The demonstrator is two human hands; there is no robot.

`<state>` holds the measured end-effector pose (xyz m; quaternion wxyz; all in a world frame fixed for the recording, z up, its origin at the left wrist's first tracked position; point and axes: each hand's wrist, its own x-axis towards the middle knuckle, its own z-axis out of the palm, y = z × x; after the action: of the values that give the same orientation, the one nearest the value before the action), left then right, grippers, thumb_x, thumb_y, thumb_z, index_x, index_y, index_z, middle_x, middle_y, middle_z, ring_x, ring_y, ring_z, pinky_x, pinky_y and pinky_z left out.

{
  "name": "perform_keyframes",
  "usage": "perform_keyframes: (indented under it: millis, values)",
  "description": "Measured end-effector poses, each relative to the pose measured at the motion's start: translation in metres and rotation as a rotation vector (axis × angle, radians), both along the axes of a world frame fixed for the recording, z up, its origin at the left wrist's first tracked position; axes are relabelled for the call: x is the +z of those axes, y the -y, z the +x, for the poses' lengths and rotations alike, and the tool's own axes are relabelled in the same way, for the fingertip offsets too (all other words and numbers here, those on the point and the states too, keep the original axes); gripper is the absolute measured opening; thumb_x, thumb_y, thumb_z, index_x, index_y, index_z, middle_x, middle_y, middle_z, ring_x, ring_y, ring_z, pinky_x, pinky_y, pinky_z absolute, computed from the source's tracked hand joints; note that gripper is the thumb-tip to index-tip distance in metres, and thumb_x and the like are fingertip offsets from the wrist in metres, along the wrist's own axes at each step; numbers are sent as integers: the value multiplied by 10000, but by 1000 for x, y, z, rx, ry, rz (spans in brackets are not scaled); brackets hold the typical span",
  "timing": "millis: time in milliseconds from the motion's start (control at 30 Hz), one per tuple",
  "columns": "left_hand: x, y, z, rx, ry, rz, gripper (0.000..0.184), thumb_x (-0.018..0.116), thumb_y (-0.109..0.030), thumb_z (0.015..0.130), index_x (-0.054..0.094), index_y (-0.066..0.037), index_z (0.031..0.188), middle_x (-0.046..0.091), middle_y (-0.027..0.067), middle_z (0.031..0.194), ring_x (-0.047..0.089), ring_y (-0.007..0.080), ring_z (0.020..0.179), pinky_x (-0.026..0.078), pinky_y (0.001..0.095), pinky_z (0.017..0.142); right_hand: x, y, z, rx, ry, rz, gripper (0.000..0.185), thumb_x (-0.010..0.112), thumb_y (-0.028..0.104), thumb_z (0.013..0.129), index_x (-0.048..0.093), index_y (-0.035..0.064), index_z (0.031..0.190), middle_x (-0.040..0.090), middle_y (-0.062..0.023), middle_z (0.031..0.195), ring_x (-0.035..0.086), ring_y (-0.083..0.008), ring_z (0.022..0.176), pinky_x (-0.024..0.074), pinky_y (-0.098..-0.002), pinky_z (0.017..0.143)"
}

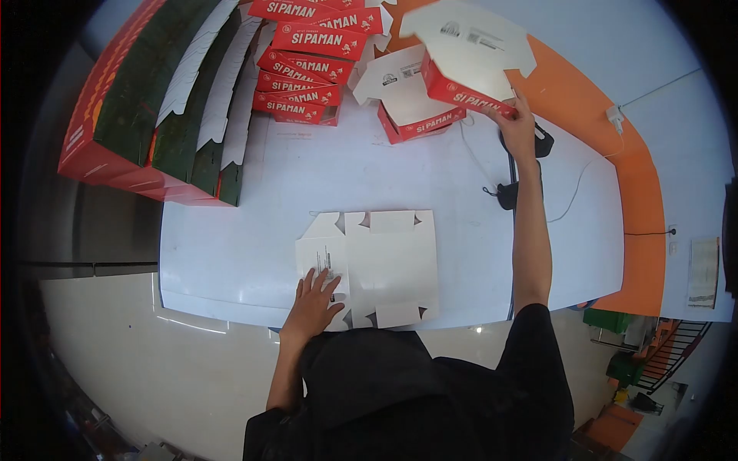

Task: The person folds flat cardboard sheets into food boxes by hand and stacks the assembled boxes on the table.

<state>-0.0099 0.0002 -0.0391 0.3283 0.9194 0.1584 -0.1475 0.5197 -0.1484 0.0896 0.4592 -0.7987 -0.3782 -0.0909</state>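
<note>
My left hand point(314, 302) rests with spread fingers on the printed flap of a flat white carton blank point(393, 265) near the table's front edge. At the far right, my right hand point(513, 119) grips a red-and-white folded box point(465, 92) by its near right corner. The box's white lid stands open, and its red side reads SI PAMAN. Just left of and below it sits another folded box point(419, 127) with its lid raised. The right thumb and fingers close on the box's edge; part of the grip is hidden.
Stacked red SI PAMAN boxes point(300, 84) stand at the back. Large red and green cartons point(115, 157) fill the left side. A black stand point(507, 196) with cables is under my right forearm. The white table point(231, 253) has an orange panel point(642, 230) to its right.
</note>
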Motion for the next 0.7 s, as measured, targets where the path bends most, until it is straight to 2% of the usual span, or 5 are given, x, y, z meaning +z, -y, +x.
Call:
perform_keyframes:
  millis: [133, 233, 333, 400, 700]
  values:
    - [-5, 4, 1, -9, 16, -20, 633, 685, -362, 1001, 471, -132, 1550, 365, 185, 1639, 219, 464, 1556, 241, 589, 1263, -11, -27, -21, 116, -187, 293, 344, 911, 185, 836, 684, -57, 928, 479, -183, 1577, 573, -236, 1344, 550, -352, 989]
    - [-2, 7, 1, -17, 13, -25, 630, 678, -372, 1003, 471, -135, 1550, 352, 183, 1646, 211, 460, 1560, 235, 600, 1263, -27, -53, -23, 146, -311, 126, 362, 919, 199, 819, 696, -44, 968, 464, -204, 1577, 540, -314, 1388, 528, -410, 1033]
    - [3, 8, -1, -24, 8, -8, 631, 676, -377, 1003, 472, -131, 1548, 350, 185, 1646, 217, 468, 1555, 239, 602, 1260, -57, -75, -17, 136, 389, -127, 294, 879, 166, 856, 684, -23, 970, 480, -239, 1520, 565, -340, 1346, 527, -394, 1011]
    - [4, 5, -5, -11, 8, 5, 633, 675, -380, 1002, 472, -129, 1547, 350, 186, 1645, 219, 472, 1553, 243, 603, 1257, -62, -75, -16, -10, 446, -231, 293, 880, 179, 848, 706, 5, 1006, 445, -244, 1536, 559, -391, 1336, 522, -424, 1023]
    - [1, 4, -9, 14, -11, 2, 633, 660, -369, 1015, 449, -131, 1562, 373, 182, 1634, 250, 469, 1544, 253, 601, 1252, -60, -69, 20, 67, 86, -541, 721, 876, 514, 795, 667, 149, 1380, 288, -168, 1682, 383, -432, 1460, 407, -574, 1147]
